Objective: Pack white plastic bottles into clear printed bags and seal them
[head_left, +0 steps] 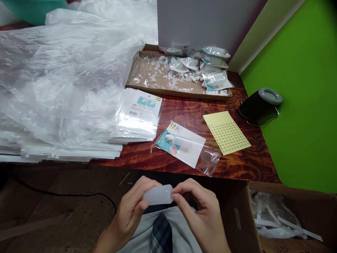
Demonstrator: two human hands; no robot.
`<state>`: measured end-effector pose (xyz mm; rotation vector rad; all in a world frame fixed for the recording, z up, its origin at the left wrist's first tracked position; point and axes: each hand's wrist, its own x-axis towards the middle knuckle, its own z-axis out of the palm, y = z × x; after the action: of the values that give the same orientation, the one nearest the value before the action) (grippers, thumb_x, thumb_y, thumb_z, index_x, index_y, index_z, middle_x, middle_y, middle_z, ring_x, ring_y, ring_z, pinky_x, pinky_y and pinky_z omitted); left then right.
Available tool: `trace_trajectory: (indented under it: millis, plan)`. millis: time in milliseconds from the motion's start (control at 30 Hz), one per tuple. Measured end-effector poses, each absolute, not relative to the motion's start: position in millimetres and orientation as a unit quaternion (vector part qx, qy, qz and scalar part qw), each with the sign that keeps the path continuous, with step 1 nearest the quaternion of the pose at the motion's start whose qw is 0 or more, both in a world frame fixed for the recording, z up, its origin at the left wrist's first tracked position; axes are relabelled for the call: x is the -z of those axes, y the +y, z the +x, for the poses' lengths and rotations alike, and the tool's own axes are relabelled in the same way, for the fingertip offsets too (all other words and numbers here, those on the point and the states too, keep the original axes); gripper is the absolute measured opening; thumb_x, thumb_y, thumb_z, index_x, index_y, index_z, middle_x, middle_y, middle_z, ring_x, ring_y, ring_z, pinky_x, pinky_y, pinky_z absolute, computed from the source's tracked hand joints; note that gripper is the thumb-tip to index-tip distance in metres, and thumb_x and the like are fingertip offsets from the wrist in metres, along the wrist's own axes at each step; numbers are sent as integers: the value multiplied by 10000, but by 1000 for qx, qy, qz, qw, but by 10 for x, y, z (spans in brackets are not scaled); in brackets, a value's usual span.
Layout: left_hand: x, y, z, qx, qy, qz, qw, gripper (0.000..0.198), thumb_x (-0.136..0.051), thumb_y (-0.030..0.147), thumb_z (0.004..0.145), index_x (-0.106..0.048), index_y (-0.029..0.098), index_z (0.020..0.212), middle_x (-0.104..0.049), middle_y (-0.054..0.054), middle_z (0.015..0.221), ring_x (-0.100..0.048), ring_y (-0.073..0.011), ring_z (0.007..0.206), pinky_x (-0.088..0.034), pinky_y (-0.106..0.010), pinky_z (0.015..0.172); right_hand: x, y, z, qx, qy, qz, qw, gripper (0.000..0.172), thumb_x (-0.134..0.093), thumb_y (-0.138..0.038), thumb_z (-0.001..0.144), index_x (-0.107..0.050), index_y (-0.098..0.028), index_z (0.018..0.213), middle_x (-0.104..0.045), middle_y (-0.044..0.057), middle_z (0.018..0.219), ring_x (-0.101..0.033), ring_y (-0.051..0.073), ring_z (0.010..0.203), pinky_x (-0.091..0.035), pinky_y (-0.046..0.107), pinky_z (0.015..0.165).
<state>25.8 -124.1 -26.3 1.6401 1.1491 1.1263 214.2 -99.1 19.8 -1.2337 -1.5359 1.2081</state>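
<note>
The person's left hand [129, 211] wraps the body of a frosted plastic bottle [158, 195], and the right hand [201, 211] closes on its other end, with the fingertips [181, 188] pinching near the rounded tip; both grips are together and clamped on the one bottle, which lies level between the palms, in the air just above a plaid necktie [161, 233]; to handle it well, it seems best to let the left hand steady the body while the right fingertips work with light, even pressure, since the smooth surface looks easy to lose; keeping it over the lap also seems wise; straight ahead of the grip, past the edge of the wooden table [181, 109], lies a printed card in a clear plastic bag [181, 144], with a similar bottle on it; beyond the right hand sits a yellow sheet of dot stickers [226, 133]; ahead of the left hand rests a stack of packaged cards [138, 114]; farther off is a cardboard tray [179, 92] of white pieces; below and right of the right hand stands a cardboard box [239, 219] holding plastic scraps [273, 218].
</note>
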Motion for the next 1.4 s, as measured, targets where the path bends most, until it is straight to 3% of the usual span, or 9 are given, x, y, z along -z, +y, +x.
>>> trace_trajectory:
  millis: [267, 500, 700, 1267, 1400]
  plan:
    - [293, -1213, 206, -423, 445, 668, 421, 448, -355, 524, 961, -630, 192, 1081, -646, -80, 916, -565, -200, 816, -448, -277, 725, -229, -941, 2201, -495, -649, -483, 318, 101, -573, -134, 858, -592, -188, 775, -551, -11, 704, -473, 107, 608, -364, 226, 539]
    - [282, -1207, 226, -417, 438, 653, 455, 446, -355, 525, 961, -629, 192, 1075, -637, -73, 916, -558, -189, 816, -434, -264, 726, -238, -936, 2218, -512, -664, -451, 305, 118, -547, -104, 867, -535, -205, 806, -502, -21, 761, -467, 109, 692, -357, 229, 604]
    - [269, -1214, 257, -414, 426, 642, 485, 492, -332, 546, 959, -636, 169, 1045, -635, -85, 894, -558, -197, 799, -434, -285, 720, -210, -982, 2232, -567, -614, -444, 323, 92, -547, -139, 864, -527, -204, 802, -474, -18, 760, -458, 110, 672, -357, 232, 588]
    - [294, -1216, 273, -410, 433, 648, 473, 501, -340, 541, 959, -648, 159, 1060, -635, -91, 891, -558, -201, 789, -445, -286, 708, -244, -982, 2248, -525, -643, -452, 327, 151, -570, -74, 836, -537, -214, 792, -496, -29, 743, -487, 109, 689, -387, 236, 612]
    - [303, -1222, 277, -416, 435, 647, 468, 473, -350, 526, 963, -642, 168, 1065, -639, -84, 898, -559, -196, 797, -441, -280, 716, -226, -1032, 2235, -542, -597, -466, 364, 190, -594, -86, 837, -524, -238, 927, -542, -22, 814, -518, 114, 722, -425, 237, 636]
